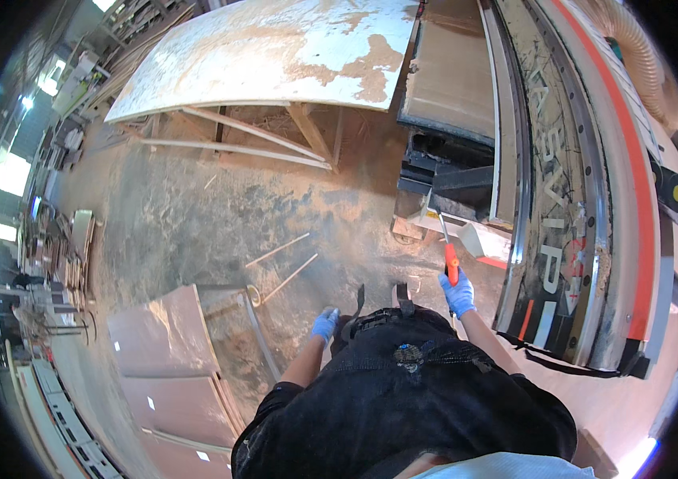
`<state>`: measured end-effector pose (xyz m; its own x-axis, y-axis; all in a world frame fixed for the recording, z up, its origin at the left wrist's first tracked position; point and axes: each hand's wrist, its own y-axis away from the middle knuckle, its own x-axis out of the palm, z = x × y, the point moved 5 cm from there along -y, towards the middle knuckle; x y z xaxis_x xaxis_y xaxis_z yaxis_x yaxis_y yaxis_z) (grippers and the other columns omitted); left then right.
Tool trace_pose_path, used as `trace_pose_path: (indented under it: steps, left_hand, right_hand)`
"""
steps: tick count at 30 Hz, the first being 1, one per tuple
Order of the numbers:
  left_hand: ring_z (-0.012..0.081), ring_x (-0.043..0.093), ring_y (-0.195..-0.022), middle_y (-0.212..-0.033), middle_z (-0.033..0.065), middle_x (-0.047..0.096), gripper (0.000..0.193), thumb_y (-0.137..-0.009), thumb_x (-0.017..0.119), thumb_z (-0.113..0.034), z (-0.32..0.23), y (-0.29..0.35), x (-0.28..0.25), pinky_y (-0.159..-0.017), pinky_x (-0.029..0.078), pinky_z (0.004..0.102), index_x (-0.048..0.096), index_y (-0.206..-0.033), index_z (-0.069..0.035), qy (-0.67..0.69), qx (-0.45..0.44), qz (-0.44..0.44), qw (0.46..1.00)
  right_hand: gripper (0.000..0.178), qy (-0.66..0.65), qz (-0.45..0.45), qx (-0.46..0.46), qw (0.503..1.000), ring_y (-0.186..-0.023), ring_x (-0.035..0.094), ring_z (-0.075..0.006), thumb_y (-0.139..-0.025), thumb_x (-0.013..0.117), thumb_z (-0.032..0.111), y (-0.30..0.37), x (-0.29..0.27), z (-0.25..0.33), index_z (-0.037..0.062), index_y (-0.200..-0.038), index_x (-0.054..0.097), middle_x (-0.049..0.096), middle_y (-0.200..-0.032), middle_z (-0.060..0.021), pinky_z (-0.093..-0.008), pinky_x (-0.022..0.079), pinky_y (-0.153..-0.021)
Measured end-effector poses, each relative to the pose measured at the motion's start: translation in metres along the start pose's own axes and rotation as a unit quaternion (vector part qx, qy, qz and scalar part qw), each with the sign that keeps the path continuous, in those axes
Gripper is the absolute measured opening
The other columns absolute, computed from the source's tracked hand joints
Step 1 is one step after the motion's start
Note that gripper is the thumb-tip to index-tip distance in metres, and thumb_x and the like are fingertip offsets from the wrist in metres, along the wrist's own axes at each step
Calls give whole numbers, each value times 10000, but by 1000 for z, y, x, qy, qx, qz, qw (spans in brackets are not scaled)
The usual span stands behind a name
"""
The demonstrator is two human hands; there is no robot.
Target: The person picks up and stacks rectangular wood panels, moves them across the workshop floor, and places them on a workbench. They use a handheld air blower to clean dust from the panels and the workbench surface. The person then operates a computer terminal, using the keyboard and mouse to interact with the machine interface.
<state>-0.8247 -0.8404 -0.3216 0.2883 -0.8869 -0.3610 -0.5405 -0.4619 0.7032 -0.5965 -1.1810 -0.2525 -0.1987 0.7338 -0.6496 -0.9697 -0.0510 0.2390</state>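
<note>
My right hand point(458, 294), in a blue glove, is closed round the orange handle of an air blow gun point(451, 263). Its thin metal nozzle points forward, toward the dark machine parts point(463, 185) at the end of a long machine. On the other side, my left hand point(325, 324) hangs beside my body, also in a blue glove. Its fingers look loosely stretched, and I see nothing in them. The machine's beam point(550, 160), with dark rails and an orange-red stripe, runs along my right. Sawdust lies on its surface.
Ahead stands a large dusty white panel point(275, 56) on a wooden frame point(311, 132). Two thin wood strips point(287, 278) lie on the dusty floor point(171, 207). Stacked brown panels point(165, 335) are at the left, and a ribbed hose point(640, 56) hangs at the far right.
</note>
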Motion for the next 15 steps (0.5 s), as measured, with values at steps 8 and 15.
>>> trace_pose_path:
  steps: [8,15]
  left_hand:
    - [236,600,-970,-1063,142,655,387,-916,545,-327,39,-39,-101,-866,453,340,617,-1117,-5,-60,32,16,998]
    - [237,603,-998,-1075,145,654,406,-911,550,-333,122,-76,-230,-884,452,338,618,-1109,15,-11,40,-71,997]
  right_hand:
    - [366,-262,-21,131,956,-517,478,-107,-841,634,405,-44,51,134,50,-801,555,527,-587,-14,-286,404,-498]
    - [356,-361,-104,95,922,-358,409,-122,-824,665,443,-113,83,211,130,-881,506,469,-519,1,-277,326,-331]
